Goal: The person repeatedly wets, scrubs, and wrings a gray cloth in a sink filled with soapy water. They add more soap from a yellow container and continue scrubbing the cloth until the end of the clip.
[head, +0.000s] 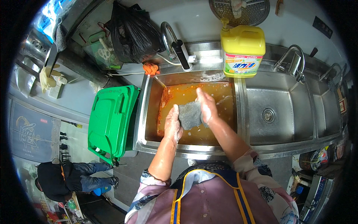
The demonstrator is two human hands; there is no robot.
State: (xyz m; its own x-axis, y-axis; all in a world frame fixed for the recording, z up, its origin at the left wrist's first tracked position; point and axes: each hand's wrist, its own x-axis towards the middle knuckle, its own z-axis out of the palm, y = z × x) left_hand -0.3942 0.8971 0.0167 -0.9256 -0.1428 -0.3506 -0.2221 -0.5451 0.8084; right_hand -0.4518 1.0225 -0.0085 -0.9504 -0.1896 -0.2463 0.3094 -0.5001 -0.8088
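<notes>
A grey cloth [190, 114] is stretched between my two wet hands, above the left basin of a stainless steel sink [241, 112]. My left hand [172, 123] grips its left edge, thumb and fingers pointing up. At its right edge is my right hand [206, 106], with soap suds on the skin and its fingers partly hidden from view. Below them, murky orange-brown water [223, 117] fills much of the basin, with reddish oily residue along the left side and foam spots on the surface.
A yellow detergent jug [242, 50] stands behind the basins, right of a faucet [181, 53]. An orange cloth [151, 69] lies at the back left corner. Left are a green lidded bin [113, 117] and a black plastic bag [134, 33]. Another person [58, 179] stands at lower left.
</notes>
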